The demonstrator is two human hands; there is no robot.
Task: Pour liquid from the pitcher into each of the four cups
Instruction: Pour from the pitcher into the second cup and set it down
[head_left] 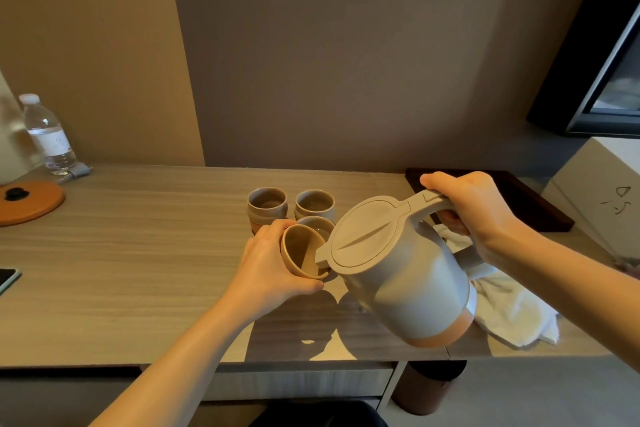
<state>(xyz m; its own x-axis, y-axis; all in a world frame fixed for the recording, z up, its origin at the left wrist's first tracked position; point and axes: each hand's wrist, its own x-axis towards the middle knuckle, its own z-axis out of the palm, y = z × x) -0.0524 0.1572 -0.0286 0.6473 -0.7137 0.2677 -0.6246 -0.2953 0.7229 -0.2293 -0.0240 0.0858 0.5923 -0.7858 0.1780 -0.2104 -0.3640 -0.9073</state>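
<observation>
While tilted over the desk (pixel 138 270), pitcher (pixel 398 274) gripped by the handle in right hand (pixel 474 215), spout at the rim of a tan cup (pixel 301 255) wrapped in left hand (pixel 273 263). Three cups (pixel 267 203) standing just behind.

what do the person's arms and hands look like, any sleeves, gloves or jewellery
Both forearms are bare as far as the view shows, with no sleeves in sight. The left hand and right hand wear no gloves, and no rings, watch or bracelet show.

Single head-worn wide-angle view, looking forward and down, close over the desk (pixel 138 253), wall behind
</observation>
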